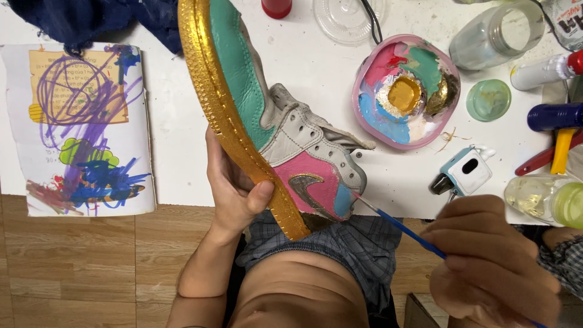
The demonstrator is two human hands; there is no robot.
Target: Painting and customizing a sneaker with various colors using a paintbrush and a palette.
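left grip (234, 188) clasps painted sneaker (273, 127) by its gold sole | right grip (492, 258) pinches blue paintbrush (398, 226), tip touching heel | paint palette (405, 91) beyond on tabletop (316, 73)

The sneaker (273, 115) is showing a gold textured sole, a teal side panel, grey-white leather, a pink heel patch with a metallic grey swoosh and a light blue back. Touching its heel, the paintbrush (404, 229) is showing a blue handle. Right of the sneaker, the pink palette dish (405, 91) is holding red, teal, blue and gold paint. Left of the sneaker, the paper (79, 127) is carrying purple, blue, green and yellow scribbles. The bench (316, 67) is showing white, the floor (85, 261) brown wood grain.
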